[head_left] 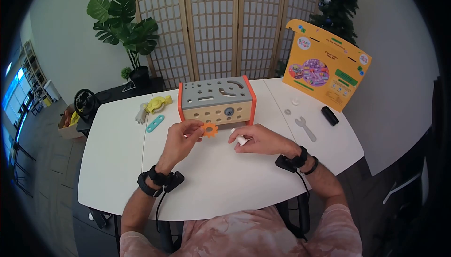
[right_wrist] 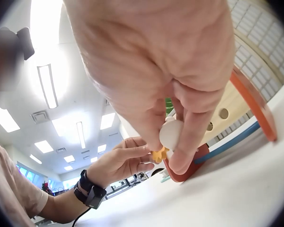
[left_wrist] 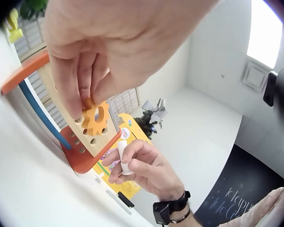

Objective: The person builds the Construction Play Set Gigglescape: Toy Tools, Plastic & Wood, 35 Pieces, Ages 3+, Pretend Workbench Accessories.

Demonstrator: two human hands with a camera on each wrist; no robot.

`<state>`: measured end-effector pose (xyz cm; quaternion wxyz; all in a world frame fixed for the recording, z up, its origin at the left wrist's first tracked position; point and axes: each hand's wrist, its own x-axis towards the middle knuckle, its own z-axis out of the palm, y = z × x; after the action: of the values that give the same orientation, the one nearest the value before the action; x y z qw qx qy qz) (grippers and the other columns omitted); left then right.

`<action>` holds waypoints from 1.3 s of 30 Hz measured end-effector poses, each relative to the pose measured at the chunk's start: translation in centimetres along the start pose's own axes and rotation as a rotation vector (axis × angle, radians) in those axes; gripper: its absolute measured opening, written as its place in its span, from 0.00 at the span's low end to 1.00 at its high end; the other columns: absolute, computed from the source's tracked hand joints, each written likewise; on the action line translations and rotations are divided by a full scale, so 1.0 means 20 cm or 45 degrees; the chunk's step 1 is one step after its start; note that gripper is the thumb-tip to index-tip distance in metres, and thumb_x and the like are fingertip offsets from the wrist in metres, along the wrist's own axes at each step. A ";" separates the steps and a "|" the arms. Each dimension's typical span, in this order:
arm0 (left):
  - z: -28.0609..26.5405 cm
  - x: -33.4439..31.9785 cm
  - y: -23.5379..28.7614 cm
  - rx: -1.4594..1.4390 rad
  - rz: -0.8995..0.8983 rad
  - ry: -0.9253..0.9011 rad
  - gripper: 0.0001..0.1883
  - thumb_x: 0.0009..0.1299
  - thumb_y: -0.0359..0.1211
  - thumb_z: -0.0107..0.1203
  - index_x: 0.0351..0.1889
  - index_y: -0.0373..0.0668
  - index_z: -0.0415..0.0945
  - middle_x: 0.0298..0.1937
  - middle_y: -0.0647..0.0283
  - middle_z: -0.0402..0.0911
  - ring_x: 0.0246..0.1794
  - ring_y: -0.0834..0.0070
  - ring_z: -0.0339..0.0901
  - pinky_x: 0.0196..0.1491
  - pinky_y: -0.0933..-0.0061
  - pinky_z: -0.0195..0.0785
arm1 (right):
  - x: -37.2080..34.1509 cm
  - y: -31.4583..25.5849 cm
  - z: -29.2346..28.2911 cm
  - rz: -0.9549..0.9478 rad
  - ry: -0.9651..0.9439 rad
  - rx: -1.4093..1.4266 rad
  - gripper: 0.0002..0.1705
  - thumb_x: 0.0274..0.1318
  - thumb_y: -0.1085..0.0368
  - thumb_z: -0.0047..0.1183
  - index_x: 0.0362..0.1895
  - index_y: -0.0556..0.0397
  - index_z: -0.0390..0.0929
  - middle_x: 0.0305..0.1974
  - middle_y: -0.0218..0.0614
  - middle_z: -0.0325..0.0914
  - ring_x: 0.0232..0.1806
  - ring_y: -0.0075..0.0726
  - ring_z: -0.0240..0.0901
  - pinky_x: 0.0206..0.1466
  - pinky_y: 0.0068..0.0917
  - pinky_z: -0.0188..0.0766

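My left hand (head_left: 180, 140) pinches an orange toy gear (head_left: 210, 130) by its edge, in front of the toy workbench (head_left: 217, 98). In the left wrist view the gear (left_wrist: 95, 117) stands on edge, its round centre hole showing. A short distance to the right, my right hand (head_left: 263, 139) holds a white toy bolt (head_left: 239, 137) between fingers and thumb. Its round head (right_wrist: 171, 134) faces the camera in the right wrist view. The workbench has a grey top with holes and slots, a wooden front with rows of holes, and orange-red end panels. A grey screw (head_left: 229, 111) sits in the front panel.
Left of the workbench lie a teal slotted strip (head_left: 155, 123), a yellow toy tool (head_left: 159, 104) and a grey piece (head_left: 141, 114). To the right are a grey wrench (head_left: 306, 129), small rings (head_left: 288, 112), a black case (head_left: 330, 115) and an upright yellow box (head_left: 327, 64).
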<state>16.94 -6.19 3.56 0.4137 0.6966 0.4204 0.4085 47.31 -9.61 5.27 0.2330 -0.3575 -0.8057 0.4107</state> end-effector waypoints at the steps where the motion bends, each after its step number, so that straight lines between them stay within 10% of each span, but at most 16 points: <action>1: 0.00 0.01 0.01 0.028 0.015 0.033 0.13 0.80 0.27 0.63 0.58 0.29 0.85 0.46 0.53 0.93 0.45 0.73 0.92 0.50 0.73 0.89 | 0.00 0.00 0.01 -0.001 -0.002 0.000 0.14 0.74 0.68 0.61 0.60 0.57 0.83 0.48 0.34 0.84 0.47 0.30 0.87 0.57 0.28 0.85; 32: -0.04 0.09 0.12 0.552 0.047 0.241 0.09 0.79 0.29 0.65 0.51 0.34 0.82 0.36 0.61 0.92 0.38 0.77 0.91 0.36 0.77 0.81 | 0.47 0.15 0.17 -0.109 0.173 0.448 0.13 0.79 0.61 0.60 0.53 0.58 0.85 0.43 0.32 0.88 0.44 0.24 0.87 0.52 0.25 0.84; 37: -0.13 0.18 0.16 0.969 0.707 0.460 0.16 0.81 0.35 0.62 0.63 0.38 0.83 0.66 0.49 0.84 0.72 0.55 0.79 0.68 0.57 0.74 | 0.48 0.15 0.18 -0.129 0.203 0.323 0.14 0.78 0.58 0.62 0.54 0.56 0.86 0.40 0.31 0.88 0.41 0.23 0.87 0.50 0.24 0.83; 39: -0.17 0.25 0.05 0.962 0.629 0.297 0.18 0.83 0.36 0.58 0.67 0.40 0.81 0.73 0.47 0.78 0.78 0.51 0.70 0.75 0.54 0.66 | 0.49 0.14 0.18 -0.129 0.234 0.387 0.14 0.78 0.58 0.62 0.53 0.57 0.85 0.38 0.32 0.88 0.40 0.22 0.86 0.49 0.24 0.82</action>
<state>15.62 -1.01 6.72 -0.0289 0.8271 0.4050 0.3887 39.77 -2.80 1.71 0.3773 -0.3132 -0.7267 0.4810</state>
